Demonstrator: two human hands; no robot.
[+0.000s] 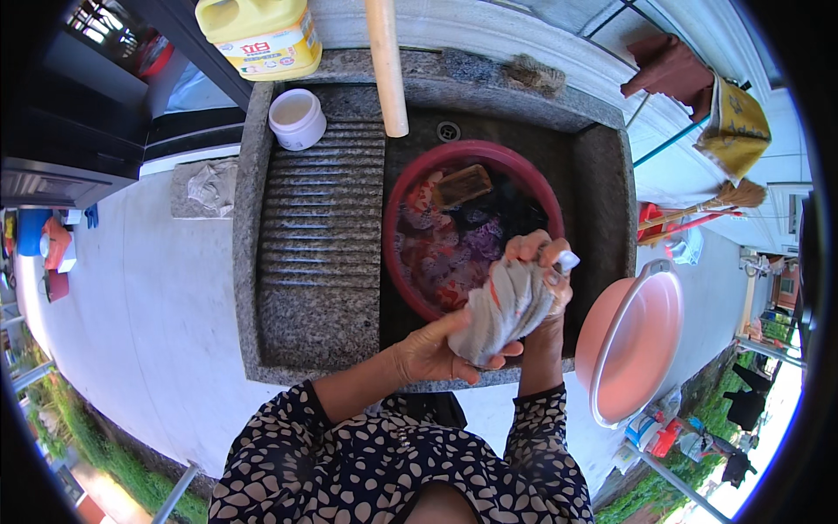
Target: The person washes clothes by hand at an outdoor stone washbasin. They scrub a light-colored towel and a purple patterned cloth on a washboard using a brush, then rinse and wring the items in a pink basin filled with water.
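A wet grey-white cloth (pixel 502 310) with orange-red marks is bunched and twisted between my two hands. My left hand (pixel 432 348) is closed round its lower end. Gripping the upper end is my right hand (pixel 552 272), its fingers curled over the folds. The cloth is held over the near right rim of a dark pink basin (pixel 394 278). Soapy, dark water in the basin holds purple and red fabric (pixel 480 236). A wooden block or brush (pixel 463 186) lies at the far side of the water; I cannot tell which.
The basin stands in a granite sink (pixel 602 183) with a ribbed washboard (pixel 327 210) on its left. A white tub (pixel 298 120) and yellow jug (pixel 262 39) are at the back left. A wooden pole (pixel 387 70) juts over the sink. A pink bucket (pixel 633 341) stands right.
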